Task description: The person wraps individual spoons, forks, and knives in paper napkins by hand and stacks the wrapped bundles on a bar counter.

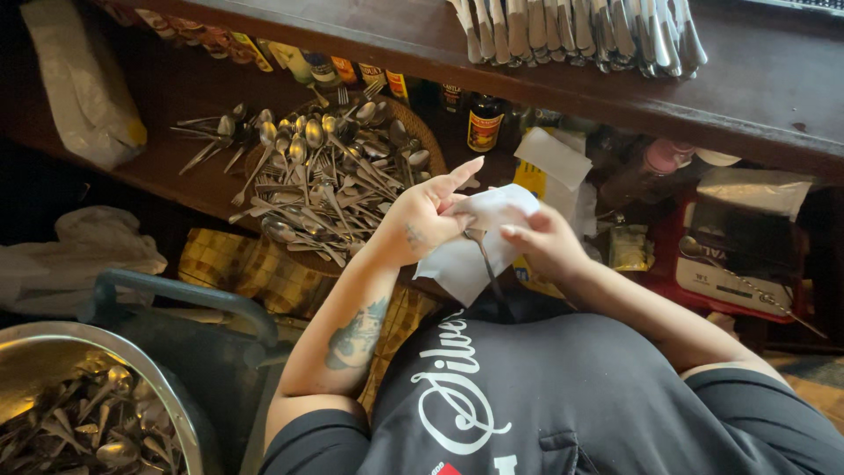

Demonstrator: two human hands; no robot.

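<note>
basket (431, 132) of spoons (325, 176), bowl (132, 361) of cutlery (79, 422)

Row of small bottles (334, 69) with yellow and red labels along shelf back; dark bottle (484, 123), yellow-red label; small yellowish packet (629, 248) beside red box (734, 264).

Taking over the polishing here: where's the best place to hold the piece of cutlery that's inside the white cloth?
Hold the cutlery piece by its bare handle, the slim dark stem that pokes out below the white cloth, toward the body. Its head is wrapped between the left hand and right hand, so come from below, fingers pinching across the narrow stem.
</note>
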